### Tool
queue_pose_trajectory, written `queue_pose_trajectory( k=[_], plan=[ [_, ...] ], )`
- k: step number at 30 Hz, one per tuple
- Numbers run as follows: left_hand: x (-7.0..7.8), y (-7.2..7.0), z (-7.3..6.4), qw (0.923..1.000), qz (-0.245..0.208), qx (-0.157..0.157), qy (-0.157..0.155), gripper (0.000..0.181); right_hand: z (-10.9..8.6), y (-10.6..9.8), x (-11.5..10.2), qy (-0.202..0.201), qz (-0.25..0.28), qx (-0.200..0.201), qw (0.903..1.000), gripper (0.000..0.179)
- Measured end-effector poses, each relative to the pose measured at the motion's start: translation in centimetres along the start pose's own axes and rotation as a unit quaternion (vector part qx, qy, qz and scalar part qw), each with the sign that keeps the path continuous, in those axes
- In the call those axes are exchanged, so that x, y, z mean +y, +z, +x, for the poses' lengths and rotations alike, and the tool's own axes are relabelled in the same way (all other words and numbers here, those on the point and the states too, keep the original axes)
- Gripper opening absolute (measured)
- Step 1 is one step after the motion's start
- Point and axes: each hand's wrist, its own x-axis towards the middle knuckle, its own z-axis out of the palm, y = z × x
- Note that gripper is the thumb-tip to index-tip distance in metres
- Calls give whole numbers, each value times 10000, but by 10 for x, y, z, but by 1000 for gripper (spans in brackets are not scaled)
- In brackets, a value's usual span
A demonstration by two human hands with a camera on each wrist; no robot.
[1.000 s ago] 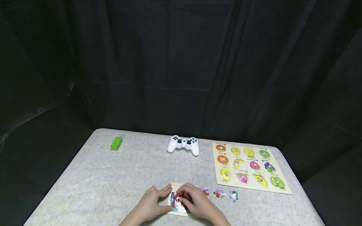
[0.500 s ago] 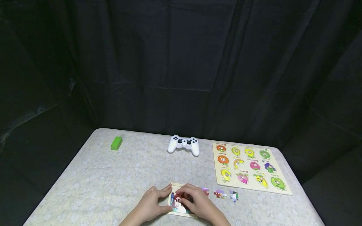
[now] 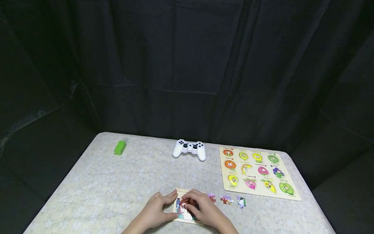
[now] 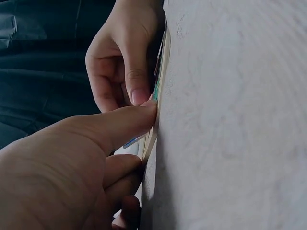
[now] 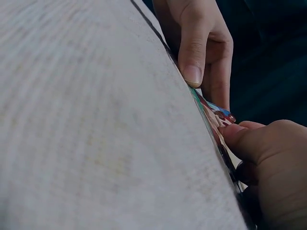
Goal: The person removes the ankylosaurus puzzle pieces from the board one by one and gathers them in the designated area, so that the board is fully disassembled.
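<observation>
A small jigsaw board [image 3: 180, 209] with a colourful picture lies near the table's front edge. My left hand [image 3: 160, 207] holds its left edge, thumb pressed against the rim [image 4: 154, 111] and fingers curled below. My right hand [image 3: 198, 205] lies over the picture with its fingers curled and pinches a reddish piece [image 3: 184, 203] at the board's middle. In the right wrist view my right thumb [image 5: 240, 136] presses on the picture's edge [image 5: 213, 115], with a left finger [image 5: 194, 57] beyond. Three loose pieces [image 3: 226, 200] lie just right of my right hand.
A white game controller [image 3: 189, 149] sits mid-table at the back. A wooden fruit peg puzzle [image 3: 257, 172] lies at the right. A green block [image 3: 120, 148] rests at the far left corner. The table [image 3: 117, 185] has a pale patterned cover; black curtains hang behind.
Both hands stay on the small jigsaw board. My right fingers have shifted only slightly over the reddish piece.
</observation>
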Motion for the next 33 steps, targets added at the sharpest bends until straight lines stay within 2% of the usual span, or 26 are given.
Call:
queue_pose_trajectory(
  k=[12,18,27,33],
  plan=[
    [6,-1,1,9997,-180,-37,-172,74,-1,-1,-1,202,312,21,9993,16],
    [7,0,2,9996,-187,-57,-223,74,-2,0,-2,157,175,119,9997,17],
    [5,1,1,9996,-133,-49,-244,75,0,2,-7,560,82,98,9983,15],
    [4,1,1,9996,-110,6,-250,78,3,2,-7,508,66,93,9986,16]
  ],
)
